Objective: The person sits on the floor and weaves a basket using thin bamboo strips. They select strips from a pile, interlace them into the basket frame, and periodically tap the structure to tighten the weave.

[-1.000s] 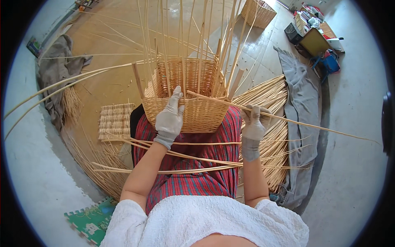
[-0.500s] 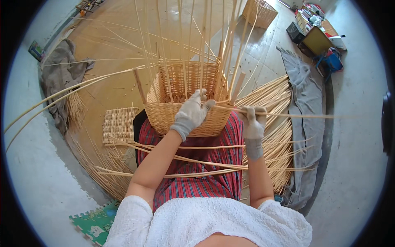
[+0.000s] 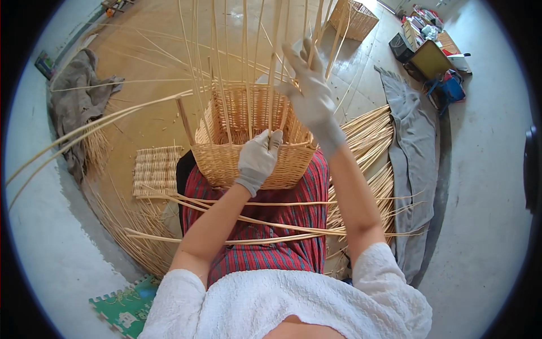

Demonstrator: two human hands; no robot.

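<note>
A half-woven wicker basket (image 3: 248,166) rests on my lap, with tall upright rods (image 3: 247,73) rising from its walls. My left hand (image 3: 258,160), in a pale work glove, is closed at the near rim, its thumb and fingers pinching the foot of one upright rod. My right hand (image 3: 310,93), gloved too, is raised above the basket's right side. Its fingers are spread among the upright rods, and I cannot tell whether it touches one. A thick wooden stick (image 3: 184,121) stands at the near left corner.
Loose rods (image 3: 271,240) lie across my striped skirt (image 3: 254,263). Rod bundles (image 3: 367,141) fan out at the right beside a grey cloth (image 3: 415,169). A woven panel (image 3: 155,169) lies at the left. Long rods (image 3: 84,130) jut out leftward. Another basket (image 3: 355,21) stands far off.
My right hand has let go of the long rod at the right and risen up and left among the uprights. That rod no longer stretches out to the right. My left hand has shifted slightly down.
</note>
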